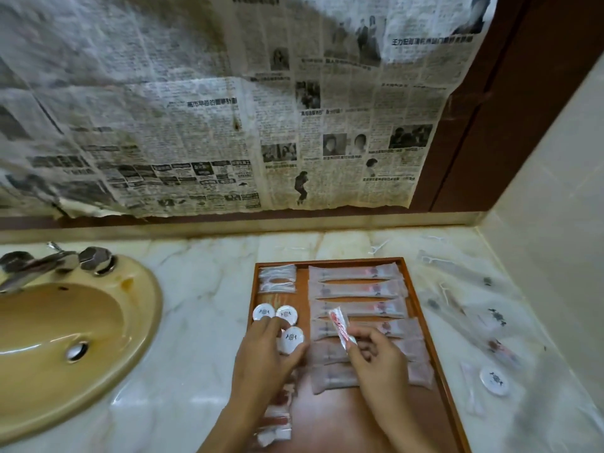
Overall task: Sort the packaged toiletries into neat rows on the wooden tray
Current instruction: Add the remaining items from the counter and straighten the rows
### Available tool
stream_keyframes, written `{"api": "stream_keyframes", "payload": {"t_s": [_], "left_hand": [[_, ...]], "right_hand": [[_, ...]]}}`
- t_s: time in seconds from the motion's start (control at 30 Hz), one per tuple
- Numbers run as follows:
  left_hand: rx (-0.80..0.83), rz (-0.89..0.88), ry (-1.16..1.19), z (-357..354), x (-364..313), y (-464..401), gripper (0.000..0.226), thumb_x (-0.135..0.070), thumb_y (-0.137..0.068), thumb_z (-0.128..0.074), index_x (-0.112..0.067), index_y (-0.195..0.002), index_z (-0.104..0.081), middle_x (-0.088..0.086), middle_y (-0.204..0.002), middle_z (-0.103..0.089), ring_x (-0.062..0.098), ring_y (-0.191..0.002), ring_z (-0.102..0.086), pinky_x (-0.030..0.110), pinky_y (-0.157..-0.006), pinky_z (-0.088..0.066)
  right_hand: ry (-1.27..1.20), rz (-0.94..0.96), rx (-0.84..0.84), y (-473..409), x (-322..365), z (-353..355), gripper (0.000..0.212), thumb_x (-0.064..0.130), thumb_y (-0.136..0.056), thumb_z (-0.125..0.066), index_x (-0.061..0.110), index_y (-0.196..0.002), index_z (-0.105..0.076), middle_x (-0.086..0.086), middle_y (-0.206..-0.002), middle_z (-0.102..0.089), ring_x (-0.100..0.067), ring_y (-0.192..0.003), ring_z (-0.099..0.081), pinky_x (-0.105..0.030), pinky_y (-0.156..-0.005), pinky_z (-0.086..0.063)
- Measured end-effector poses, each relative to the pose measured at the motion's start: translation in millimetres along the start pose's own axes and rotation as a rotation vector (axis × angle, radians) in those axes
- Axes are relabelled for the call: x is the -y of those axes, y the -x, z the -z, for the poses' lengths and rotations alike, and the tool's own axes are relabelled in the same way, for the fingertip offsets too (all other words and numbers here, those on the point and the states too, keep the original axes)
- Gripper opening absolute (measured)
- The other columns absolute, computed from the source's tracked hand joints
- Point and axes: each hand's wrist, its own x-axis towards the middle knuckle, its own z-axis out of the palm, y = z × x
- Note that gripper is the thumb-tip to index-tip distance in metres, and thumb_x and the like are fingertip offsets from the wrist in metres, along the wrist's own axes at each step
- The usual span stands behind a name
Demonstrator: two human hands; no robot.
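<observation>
- Six long pink packets lie in a column down the right half of the wooden tray, each laid crosswise, one just below the next; the lower two are partly hidden by the hands. Each carries a small dark mark, too blurred to read.
- Three round white tubs sit near the tray's left edge, close together, each lid printed with a dark crest-like emblem; no lettering can be made out.
- At the tray's far left corner lies a clear packet with pale looped contents.
- Left hand: fingers straight and relaxed, fingertips resting on or just beside the nearest tubs, thumb against the lowest one. It grips nothing.
- Right hand: thumb and forefinger pinch the lower end of a small red-and-white sachet, held tilted above the fourth pink packet.
- More small packets lie in a blurred column along the tray's near left side.
- Loose clear packets and one more round tub lie on the marble counter right of the tray.
- Left of the tray is a tan sink with a metal tap.
- Newspaper with Chinese print covers the wall behind; the headlines are too soft to read with certainty.
</observation>
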Motion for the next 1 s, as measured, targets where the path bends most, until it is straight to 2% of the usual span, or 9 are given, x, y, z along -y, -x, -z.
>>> {"api": "stream_keyframes", "payload": {"t_s": [0.2,0.37,0.5,0.7,0.87,1.0], "left_hand": [[-0.052,0.109,-0.036,7.1,32.7,1.9,0.042,-0.056,-0.08,-0.068,-0.026,-0.108,-0.058,-0.007,-0.101,-0.059,0.013,-0.091,-0.056,0.028,-0.077,-0.051],[-0.076,0.114,-0.01,5.3,44.6,0.3,0.039,-0.052,-0.081,-0.069,-0.026,-0.107,-0.058,-0.007,-0.1,-0.058,0.015,-0.092,-0.056,0.031,-0.078,-0.05],[-0.099,0.099,-0.095,-0.3,46.6,-5.0,0.044,-0.056,-0.08,-0.069,-0.024,-0.109,-0.061,-0.005,-0.101,-0.061,0.017,-0.091,-0.056,0.033,-0.08,-0.05],[-0.112,0.123,-0.187,-4.5,50.4,-5.4,0.045,-0.057,-0.079,-0.068,-0.024,-0.108,-0.062,-0.005,-0.103,-0.061,0.016,-0.095,-0.054,0.032,-0.081,-0.044],[-0.103,0.159,-0.178,-6.7,51.5,-1.1,0.053,-0.062,-0.08,-0.065,-0.025,-0.118,-0.06,-0.004,-0.116,-0.059,0.014,-0.104,-0.053,0.028,-0.088,-0.044],[-0.087,0.16,-0.172,-6.2,52.9,-1.5,0.055,-0.062,-0.08,-0.064,-0.025,-0.12,-0.058,-0.004,-0.118,-0.057,0.014,-0.105,-0.052,0.027,-0.089,-0.043]], "right_hand": [[0.028,-0.031,0.059,16.2,3.8,-14.8,0.028,0.002,-0.086,-0.07,0.03,-0.089,-0.067,0.007,-0.079,-0.071,-0.002,-0.071,-0.065,-0.012,-0.06,-0.05],[0.018,-0.027,0.075,24.1,12.5,-24.1,0.024,0.001,-0.086,-0.069,0.025,-0.093,-0.069,0.005,-0.08,-0.071,-0.001,-0.068,-0.065,-0.013,-0.057,-0.051],[0.007,-0.03,0.079,28.7,16.6,-29.4,0.021,0.0,-0.088,-0.067,0.018,-0.098,-0.07,0.002,-0.082,-0.071,-0.001,-0.065,-0.064,-0.012,-0.052,-0.05],[0.043,-0.032,0.055,34.3,13.1,-32.1,0.027,0.003,-0.087,-0.068,0.028,-0.097,-0.07,0.015,-0.083,-0.071,-0.005,-0.076,-0.067,-0.029,-0.067,-0.059],[0.069,-0.01,0.038,38.7,12.9,-33.9,0.03,0.002,-0.086,-0.069,0.031,-0.094,-0.069,0.017,-0.083,-0.071,-0.003,-0.077,-0.066,-0.019,-0.065,-0.056],[0.069,-0.018,0.029,43.3,12.9,-35.8,0.028,0.002,-0.086,-0.068,0.029,-0.096,-0.07,0.019,-0.083,-0.07,-0.003,-0.076,-0.066,-0.018,-0.065,-0.055]]}}
